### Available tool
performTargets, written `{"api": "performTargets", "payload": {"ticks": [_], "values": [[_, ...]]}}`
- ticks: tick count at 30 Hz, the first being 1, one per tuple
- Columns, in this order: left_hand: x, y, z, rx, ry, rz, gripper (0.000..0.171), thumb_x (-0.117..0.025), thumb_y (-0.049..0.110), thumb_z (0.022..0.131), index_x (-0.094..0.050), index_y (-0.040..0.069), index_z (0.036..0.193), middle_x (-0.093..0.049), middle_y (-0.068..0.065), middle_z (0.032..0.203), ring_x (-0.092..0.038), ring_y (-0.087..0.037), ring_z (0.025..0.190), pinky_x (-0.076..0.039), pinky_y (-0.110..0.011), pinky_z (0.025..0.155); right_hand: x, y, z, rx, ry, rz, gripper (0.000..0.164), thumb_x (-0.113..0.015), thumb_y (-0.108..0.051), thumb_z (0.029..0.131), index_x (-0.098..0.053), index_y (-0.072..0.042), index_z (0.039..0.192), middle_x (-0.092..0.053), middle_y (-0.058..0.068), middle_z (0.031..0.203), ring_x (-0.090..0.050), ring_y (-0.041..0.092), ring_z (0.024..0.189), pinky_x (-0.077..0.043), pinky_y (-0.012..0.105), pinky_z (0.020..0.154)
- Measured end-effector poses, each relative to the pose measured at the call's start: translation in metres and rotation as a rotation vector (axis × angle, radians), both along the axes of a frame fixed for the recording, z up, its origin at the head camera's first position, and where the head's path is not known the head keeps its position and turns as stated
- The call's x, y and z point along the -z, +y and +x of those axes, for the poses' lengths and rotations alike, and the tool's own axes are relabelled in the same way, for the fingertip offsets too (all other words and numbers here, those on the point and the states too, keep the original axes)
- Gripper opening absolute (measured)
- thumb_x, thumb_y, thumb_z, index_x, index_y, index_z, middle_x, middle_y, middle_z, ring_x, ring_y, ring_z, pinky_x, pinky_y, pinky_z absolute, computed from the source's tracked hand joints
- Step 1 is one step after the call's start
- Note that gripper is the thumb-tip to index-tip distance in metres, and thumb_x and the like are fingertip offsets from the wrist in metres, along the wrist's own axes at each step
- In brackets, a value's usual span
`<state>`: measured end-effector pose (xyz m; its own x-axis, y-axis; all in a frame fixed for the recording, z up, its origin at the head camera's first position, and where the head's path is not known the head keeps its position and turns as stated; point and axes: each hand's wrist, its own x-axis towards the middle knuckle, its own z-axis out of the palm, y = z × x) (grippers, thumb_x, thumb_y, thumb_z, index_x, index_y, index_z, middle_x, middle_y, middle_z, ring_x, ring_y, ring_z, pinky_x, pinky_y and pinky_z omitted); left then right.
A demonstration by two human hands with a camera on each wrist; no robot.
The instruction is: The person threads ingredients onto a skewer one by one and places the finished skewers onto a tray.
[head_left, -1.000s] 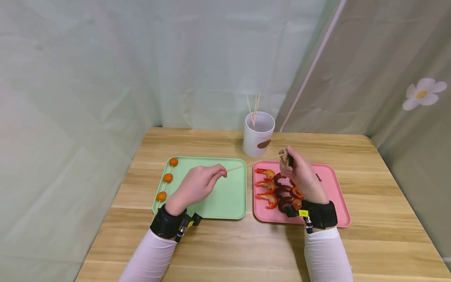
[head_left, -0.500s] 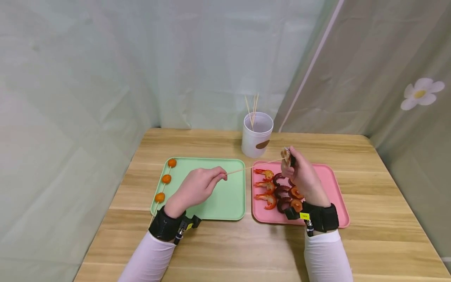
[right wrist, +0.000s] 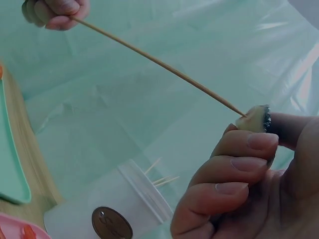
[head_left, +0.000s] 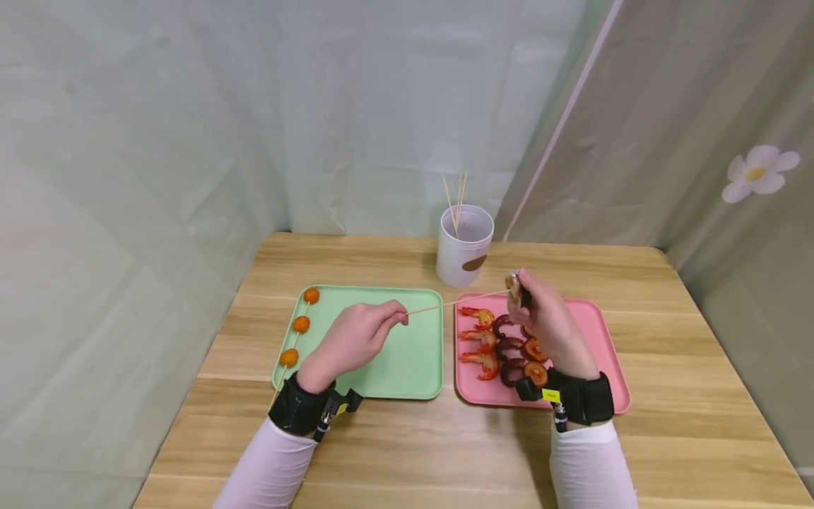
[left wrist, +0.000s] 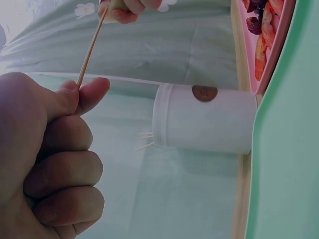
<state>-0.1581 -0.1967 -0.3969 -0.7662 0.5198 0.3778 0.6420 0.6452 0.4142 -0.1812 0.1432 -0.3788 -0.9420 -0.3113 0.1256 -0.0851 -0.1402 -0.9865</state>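
Note:
Over the green tray [head_left: 410, 360], my left hand [head_left: 356, 336] pinches one end of a bamboo skewer [head_left: 454, 302] between thumb and forefinger, its other fingers curled. My right hand [head_left: 552, 322], above the pink tray [head_left: 609, 360], holds a cream-coloured abalone [right wrist: 254, 119] with a dark, bumpy edge. In the right wrist view the skewer's far tip meets the pale face of the abalone, right by the fingers. Shrimps [head_left: 486, 364], dark curled octopus tentacles [head_left: 509, 346] and round orange-brown pieces [head_left: 535, 372] lie on the pink tray, partly covered by the right hand and wrist.
A skewer of orange balls [head_left: 301, 324] lies along the green tray's left side. Behind the trays stands a white cup [head_left: 458, 263] with several skewers [head_left: 459, 198] sticking out. A pale curtain [head_left: 394, 127] hangs past the table's back edge.
The right hand shifts slightly right and then a little lower with the abalone, and the skewer slants less. The left hand keeps its pinch, almost still.

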Motion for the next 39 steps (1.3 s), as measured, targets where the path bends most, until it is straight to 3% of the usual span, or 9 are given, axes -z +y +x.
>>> {"api": "performTargets", "payload": {"ticks": [5, 9, 13, 19, 24, 30, 33, 39], "values": [[0.001, -0.002, 0.001, -0.013, 0.009, 0.008, 0.013, -0.064, 0.009, 0.108, -0.076, 0.012, 0.108, -0.078, 0.002, 0.097, -0.07, -0.012, 0.081, -0.058, -0.035, 0.074, -0.001, -0.003, 0.006, 0.123, -0.012, 0.158, 0.04, -0.05, -0.043, 0.115, -0.055, -0.005, 0.103, -0.043, 0.0, 0.077, -0.04, 0.018, 0.067, -0.033, 0.032, 0.066], [0.001, -0.002, 0.001, -0.008, 0.016, 0.01, 0.012, -0.064, 0.009, 0.108, -0.076, 0.012, 0.108, -0.078, 0.002, 0.096, -0.068, -0.011, 0.078, -0.057, -0.034, 0.072, -0.004, -0.007, 0.011, 0.17, -0.019, 0.303, 0.047, -0.054, -0.049, 0.112, -0.057, -0.002, 0.117, -0.045, 0.003, 0.082, -0.045, 0.02, 0.071, -0.036, 0.033, 0.066], [0.0, -0.003, 0.001, -0.01, 0.017, 0.011, 0.012, -0.064, 0.009, 0.108, -0.076, 0.012, 0.107, -0.077, 0.003, 0.095, -0.064, -0.01, 0.073, -0.055, -0.032, 0.069, -0.004, -0.012, 0.011, 0.183, -0.002, 0.331, 0.051, -0.054, -0.05, 0.112, -0.057, 0.0, 0.118, -0.045, 0.004, 0.08, -0.046, 0.025, 0.072, -0.038, 0.032, 0.066], [-0.002, -0.003, 0.001, -0.004, 0.019, 0.01, 0.014, -0.062, 0.01, 0.109, -0.074, 0.013, 0.103, -0.073, 0.004, 0.089, -0.059, -0.01, 0.07, -0.052, -0.03, 0.067, 0.0, -0.024, 0.012, 0.229, 0.063, 0.184, 0.049, -0.053, -0.045, 0.113, -0.057, 0.003, 0.116, -0.041, 0.004, 0.077, -0.04, 0.023, 0.07, -0.035, 0.032, 0.065], [-0.004, -0.002, 0.001, 0.003, 0.03, 0.026, 0.014, -0.06, 0.009, 0.109, -0.071, 0.012, 0.1, -0.07, 0.003, 0.086, -0.059, -0.012, 0.069, -0.053, -0.032, 0.067, 0.008, -0.046, 0.012, 0.365, 0.158, -0.031, 0.043, -0.054, -0.042, 0.113, -0.056, 0.0, 0.104, -0.033, 0.003, 0.07, -0.029, 0.025, 0.062, -0.023, 0.032, 0.059], [-0.008, -0.003, 0.001, 0.005, 0.03, 0.037, 0.013, -0.06, 0.009, 0.109, -0.07, 0.01, 0.101, -0.071, 0.002, 0.087, -0.06, -0.012, 0.07, -0.055, -0.033, 0.069, 0.017, -0.071, 0.01, 0.503, 0.256, -0.213, 0.038, -0.053, -0.038, 0.114, -0.045, -0.01, 0.09, -0.029, 0.002, 0.067, -0.025, 0.019, 0.056, -0.017, 0.033, 0.055], [-0.007, -0.002, 0.001, -0.007, 0.044, 0.034, 0.013, -0.062, 0.007, 0.108, -0.07, 0.011, 0.099, -0.07, 0.002, 0.085, -0.059, -0.012, 0.068, -0.054, -0.033, 0.067, 0.022, -0.077, 0.011, 0.506, 0.247, -0.245, 0.039, -0.053, -0.038, 0.114, -0.045, -0.009, 0.09, -0.027, 0.002, 0.067, -0.024, 0.02, 0.055, -0.016, 0.034, 0.056], [-0.001, 0.008, 0.003, 0.018, 0.046, 0.012, 0.014, -0.06, 0.008, 0.109, -0.067, 0.012, 0.097, -0.067, 0.004, 0.081, -0.053, -0.011, 0.063, -0.05, -0.03, 0.063, 0.03, -0.086, 0.014, 0.415, 0.155, -0.144, 0.04, -0.055, -0.042, 0.113, -0.049, -0.007, 0.095, -0.029, 0.001, 0.068, -0.026, 0.019, 0.057, -0.019, 0.032, 0.056]]}}
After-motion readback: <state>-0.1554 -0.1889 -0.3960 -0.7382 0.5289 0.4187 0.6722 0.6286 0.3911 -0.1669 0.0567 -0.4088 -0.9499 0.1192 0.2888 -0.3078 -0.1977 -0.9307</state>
